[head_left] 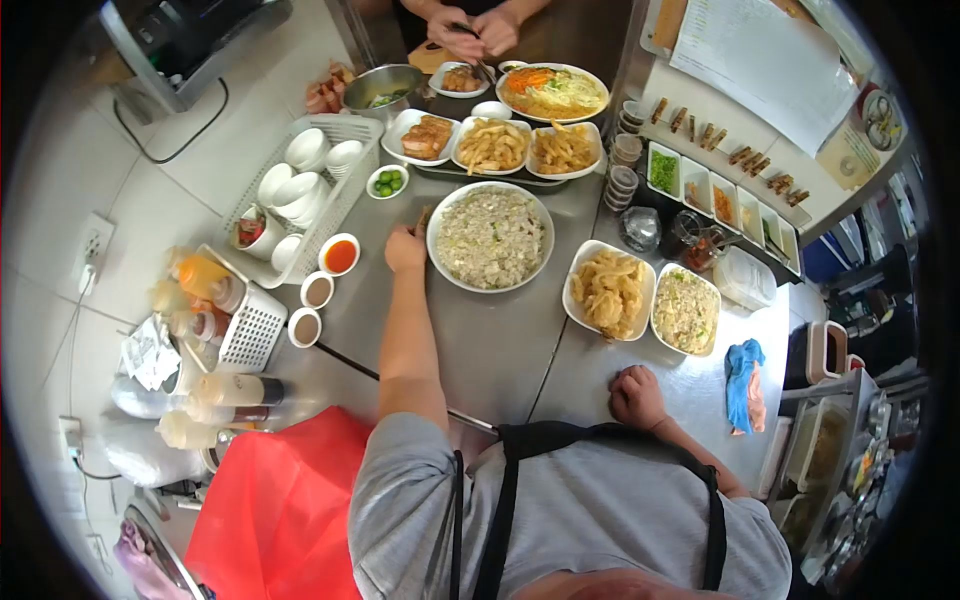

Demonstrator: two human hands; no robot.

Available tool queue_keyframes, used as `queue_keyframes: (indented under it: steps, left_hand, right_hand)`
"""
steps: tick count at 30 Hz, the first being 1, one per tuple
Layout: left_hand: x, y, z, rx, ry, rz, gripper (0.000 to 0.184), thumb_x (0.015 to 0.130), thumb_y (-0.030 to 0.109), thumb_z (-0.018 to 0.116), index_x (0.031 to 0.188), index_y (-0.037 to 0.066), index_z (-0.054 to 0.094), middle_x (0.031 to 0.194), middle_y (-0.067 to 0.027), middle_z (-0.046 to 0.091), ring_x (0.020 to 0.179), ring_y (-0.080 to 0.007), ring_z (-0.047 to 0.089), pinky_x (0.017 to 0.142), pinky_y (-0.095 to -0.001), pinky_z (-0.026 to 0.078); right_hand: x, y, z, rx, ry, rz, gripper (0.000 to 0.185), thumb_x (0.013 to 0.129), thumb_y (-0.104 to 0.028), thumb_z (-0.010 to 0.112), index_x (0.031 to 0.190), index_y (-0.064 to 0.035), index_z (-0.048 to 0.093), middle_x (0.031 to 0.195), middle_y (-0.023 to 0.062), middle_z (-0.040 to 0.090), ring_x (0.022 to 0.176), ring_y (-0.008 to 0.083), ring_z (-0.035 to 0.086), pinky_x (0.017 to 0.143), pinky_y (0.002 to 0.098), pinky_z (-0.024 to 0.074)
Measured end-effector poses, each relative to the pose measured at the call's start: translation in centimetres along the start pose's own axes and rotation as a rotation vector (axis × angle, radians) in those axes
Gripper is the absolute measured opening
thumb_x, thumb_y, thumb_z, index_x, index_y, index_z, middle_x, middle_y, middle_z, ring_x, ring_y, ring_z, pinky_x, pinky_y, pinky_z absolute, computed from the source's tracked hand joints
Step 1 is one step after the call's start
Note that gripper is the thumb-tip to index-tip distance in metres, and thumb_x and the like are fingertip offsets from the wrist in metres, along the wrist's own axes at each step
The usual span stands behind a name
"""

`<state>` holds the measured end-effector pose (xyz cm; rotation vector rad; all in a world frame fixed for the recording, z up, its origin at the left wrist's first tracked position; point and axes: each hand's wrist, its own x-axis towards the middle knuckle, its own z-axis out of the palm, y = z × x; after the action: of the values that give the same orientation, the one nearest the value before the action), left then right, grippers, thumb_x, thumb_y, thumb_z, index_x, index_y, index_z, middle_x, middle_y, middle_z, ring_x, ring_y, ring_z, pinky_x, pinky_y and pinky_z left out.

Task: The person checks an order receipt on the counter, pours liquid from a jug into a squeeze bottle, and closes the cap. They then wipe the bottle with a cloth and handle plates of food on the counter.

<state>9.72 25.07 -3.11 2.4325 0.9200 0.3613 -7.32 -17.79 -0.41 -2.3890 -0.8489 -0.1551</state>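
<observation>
A large white bowl of rice-like food with green flecks (490, 238) sits on the steel counter in front of me. At its left rim is my left hand (405, 248), fingers closed, with something small and brown at the fingertips that I cannot make out. My right hand (638, 397) rests on the counter as a loose fist, nothing showing in it. Above it stand a white dish of golden fried rings (606, 292) and a dish of similar rice-like food (686, 310).
Fried-food dishes (493, 145) stand on a dark tray at the back. Sauce cups (341, 255) and green citrus (388, 181) lie to the left, beside a basket of white bowls (297, 190). Another person's hands (475, 33) work at the far side. A blue cloth (743, 385) lies right.
</observation>
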Motion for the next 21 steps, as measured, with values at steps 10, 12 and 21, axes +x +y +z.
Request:
queue_keyframes:
  steps: [10, 12, 21]
  left_hand:
    - [-5.5, -2.2, -1.6, -0.028, 0.110, -0.043, 0.027, 0.075, 0.032, 0.054, 0.078, 0.006, 0.059, 0.079, -0.0173, 0.059, 0.076, -0.0328, 0.057, 0.067, -0.0415, 0.046]
    - [-7.2, -2.5, -2.2, -0.040, 0.105, -0.040, 0.024, 0.073, 0.029, 0.056, 0.081, 0.006, 0.058, 0.079, -0.0168, 0.059, 0.075, -0.0322, 0.058, 0.067, -0.0408, 0.046]
    - [-12.4, -3.6, -4.7, -0.018, 0.043, -0.041, 0.026, 0.070, 0.028, 0.058, 0.083, 0.006, 0.057, 0.084, -0.0171, 0.058, 0.078, -0.0315, 0.057, 0.069, -0.0396, 0.046]
  right_hand:
    - [-1.1, 1.6, 1.4, -0.035, 0.076, -0.060, 0.009, 0.060, -0.003, 0.054, 0.065, -0.0079, 0.048, 0.067, 0.0101, 0.049, 0.067, 0.0297, 0.048, 0.059, 0.0398, 0.0378]
    - [-0.6, 0.4, 0.5, 0.019, 0.116, -0.092, 0.008, 0.059, -0.003, 0.054, 0.063, -0.0081, 0.048, 0.066, 0.0097, 0.049, 0.067, 0.0294, 0.049, 0.058, 0.0393, 0.0378]
    - [-1.1, 0.2, 0.7, 0.017, 0.176, -0.057, 0.009, 0.059, -0.002, 0.054, 0.061, -0.0070, 0.047, 0.065, 0.0112, 0.047, 0.064, 0.0310, 0.047, 0.057, 0.0395, 0.0376]
